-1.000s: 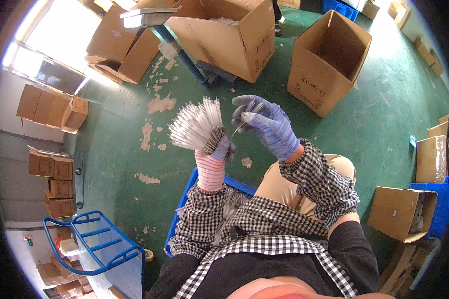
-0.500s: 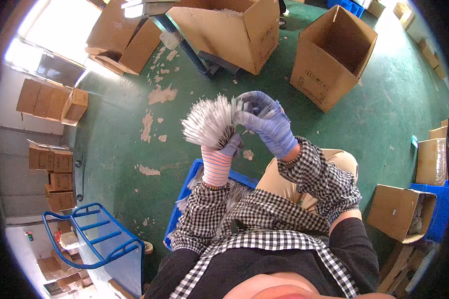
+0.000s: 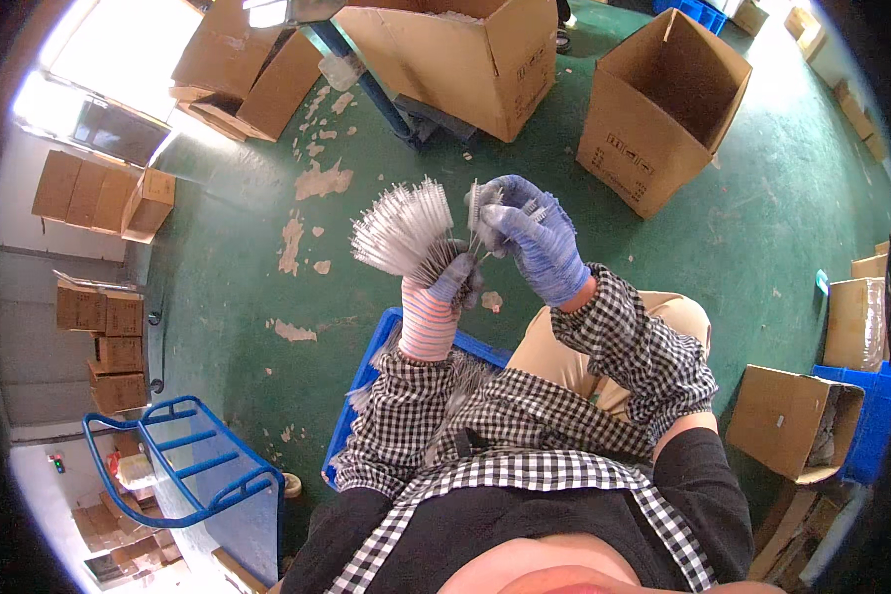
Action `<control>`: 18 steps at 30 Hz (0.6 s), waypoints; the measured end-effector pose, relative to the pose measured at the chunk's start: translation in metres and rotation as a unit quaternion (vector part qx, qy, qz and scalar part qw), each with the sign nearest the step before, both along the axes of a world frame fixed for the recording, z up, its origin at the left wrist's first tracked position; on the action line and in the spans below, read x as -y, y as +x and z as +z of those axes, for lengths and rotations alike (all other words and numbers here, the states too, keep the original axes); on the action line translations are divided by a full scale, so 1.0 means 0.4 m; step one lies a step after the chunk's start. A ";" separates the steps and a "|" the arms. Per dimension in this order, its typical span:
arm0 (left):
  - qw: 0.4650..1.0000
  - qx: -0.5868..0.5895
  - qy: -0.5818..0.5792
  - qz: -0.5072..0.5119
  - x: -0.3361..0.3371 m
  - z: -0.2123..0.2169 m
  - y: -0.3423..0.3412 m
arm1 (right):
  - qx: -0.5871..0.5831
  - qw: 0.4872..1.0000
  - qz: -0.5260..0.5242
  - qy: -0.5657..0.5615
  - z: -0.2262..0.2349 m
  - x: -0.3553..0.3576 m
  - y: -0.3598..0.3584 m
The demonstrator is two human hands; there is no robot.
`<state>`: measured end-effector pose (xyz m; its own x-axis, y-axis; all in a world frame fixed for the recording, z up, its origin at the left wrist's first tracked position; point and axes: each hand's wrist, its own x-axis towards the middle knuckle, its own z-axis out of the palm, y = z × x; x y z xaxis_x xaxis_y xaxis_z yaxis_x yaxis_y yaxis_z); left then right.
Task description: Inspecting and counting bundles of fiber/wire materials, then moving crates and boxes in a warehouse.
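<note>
Left hand (image 3: 452, 282) grip clenched round brush bundle (image 3: 406, 230); right hand (image 3: 535, 238) pinching few brushes (image 3: 478, 210).

Open brown cardboard boxes (image 3: 663, 104) ring the green floor, with flat ones stacked (image 3: 104, 193) at left.

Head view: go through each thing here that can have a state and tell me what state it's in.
Left hand: gloved, gripping the brush bundle.
Right hand: gloved, pinching a few brushes.
Brush bundle: fanned out, held up.
Open box: flaps open, upright.
Blue crate: on floor, holding brushes.
</note>
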<state>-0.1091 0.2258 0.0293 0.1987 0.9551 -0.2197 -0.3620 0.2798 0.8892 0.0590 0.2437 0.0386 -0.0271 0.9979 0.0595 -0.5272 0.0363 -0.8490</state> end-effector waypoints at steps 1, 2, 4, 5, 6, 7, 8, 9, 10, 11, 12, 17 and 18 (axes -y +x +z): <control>1.000 0.006 -0.015 0.003 0.001 0.007 0.003 | -0.006 1.000 0.005 0.000 -0.003 -0.001 -0.002; 0.999 0.013 -0.028 0.007 0.003 0.010 0.005 | -0.012 1.000 0.011 0.002 -0.007 -0.001 -0.003; 0.999 0.021 -0.034 0.011 0.004 0.003 0.006 | -0.010 1.000 0.017 0.003 -0.021 -0.005 0.000; 0.999 0.028 -0.039 0.015 0.004 0.002 0.006 | -0.007 1.000 0.023 0.005 -0.020 -0.007 0.001; 0.999 0.028 -0.039 0.017 0.005 0.003 0.005 | -0.008 1.000 0.024 0.005 -0.019 -0.006 -0.002; 0.999 0.021 -0.038 0.018 0.006 0.006 0.003 | -0.022 0.999 0.027 0.008 -0.015 -0.003 -0.004; 0.999 0.014 -0.037 0.018 0.007 0.009 0.003 | -0.037 0.999 0.028 0.011 -0.012 0.000 -0.006; 0.999 0.014 -0.037 0.018 0.008 0.011 0.003 | -0.037 0.999 0.028 0.011 -0.014 0.000 -0.006; 0.999 -0.002 -0.032 0.011 0.008 0.013 0.003 | -0.031 0.999 0.027 0.015 -0.020 0.000 -0.006; 0.999 -0.019 -0.027 0.004 0.007 0.016 0.002 | -0.025 0.999 0.026 0.019 -0.025 -0.002 -0.007; 0.999 -0.020 -0.026 0.005 0.006 0.014 0.000 | -0.026 0.999 0.026 0.020 -0.030 -0.001 -0.005; 0.998 -0.067 0.016 -0.004 0.001 0.011 -0.003 | -0.034 0.999 0.030 0.026 -0.045 0.000 -0.006; 0.998 -0.066 0.017 -0.004 0.000 0.009 -0.005 | -0.033 0.999 0.030 0.027 -0.045 0.000 -0.006</control>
